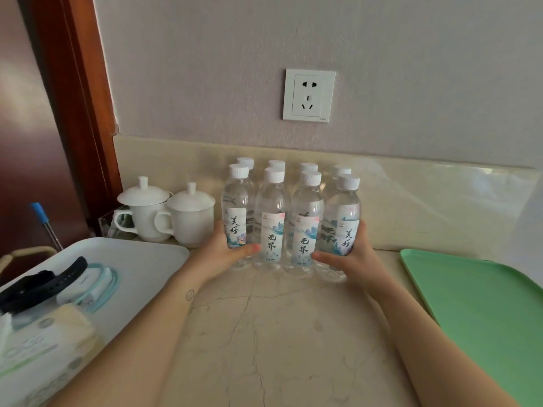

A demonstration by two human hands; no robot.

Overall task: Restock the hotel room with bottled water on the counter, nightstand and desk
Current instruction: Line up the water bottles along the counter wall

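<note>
Clear bottles conceal fingers of left hand, right hand.

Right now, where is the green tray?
In the head view, the green tray lies on the counter at the right edge, just right of the right hand that holds the bottles.

My left grip wraps round the left end bottle. My right grip wraps round the right end bottle. Two more bottles stand between my grips and four stand behind, all on the bench. Two lidded cups sit left of my left grip. A green tray lies right of my right grip.
</note>
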